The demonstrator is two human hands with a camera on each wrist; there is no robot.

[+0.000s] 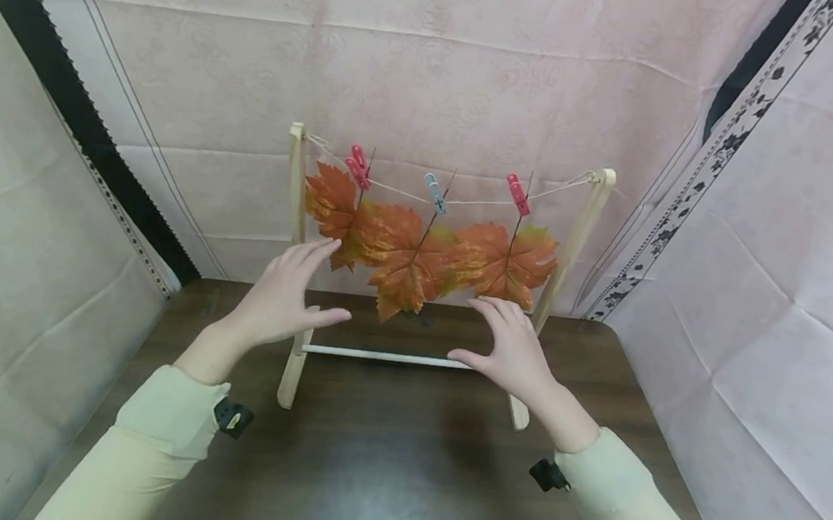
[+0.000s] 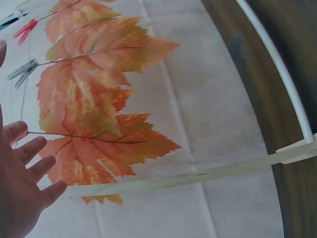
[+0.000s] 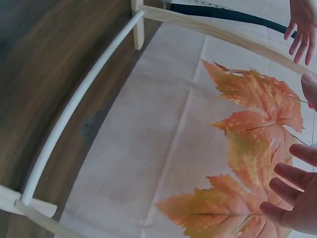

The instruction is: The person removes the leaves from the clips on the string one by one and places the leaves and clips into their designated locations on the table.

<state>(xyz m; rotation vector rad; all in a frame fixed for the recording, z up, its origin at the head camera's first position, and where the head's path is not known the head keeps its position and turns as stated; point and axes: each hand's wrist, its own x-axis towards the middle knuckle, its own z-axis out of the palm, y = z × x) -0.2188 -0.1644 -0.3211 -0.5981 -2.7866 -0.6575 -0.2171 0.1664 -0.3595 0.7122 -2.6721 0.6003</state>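
Three orange maple leaves hang in a row: a left leaf [image 1: 330, 201], a middle leaf [image 1: 410, 269] and a right leaf [image 1: 503, 272]. A pink clothespin [image 1: 358, 168], a light blue clothespin [image 1: 435, 193] and another pink clothespin [image 1: 518, 194] fasten their stems to a white string [image 1: 478, 203]. My left hand [image 1: 283, 293], fingers spread and holding nothing, is near the left leaf and overlaps its lower edge in the head view. Below the right leaf is my right hand [image 1: 512, 349], also holding nothing, its thumb apart from the fingers.
The string runs between a left wooden post [image 1: 296, 186] and a right wooden post [image 1: 580, 234]. A white rod [image 1: 384, 357] joins the posts low down, above the dark wooden table [image 1: 382, 458]. Pale cloth [image 1: 418, 84] hangs behind and on both sides.
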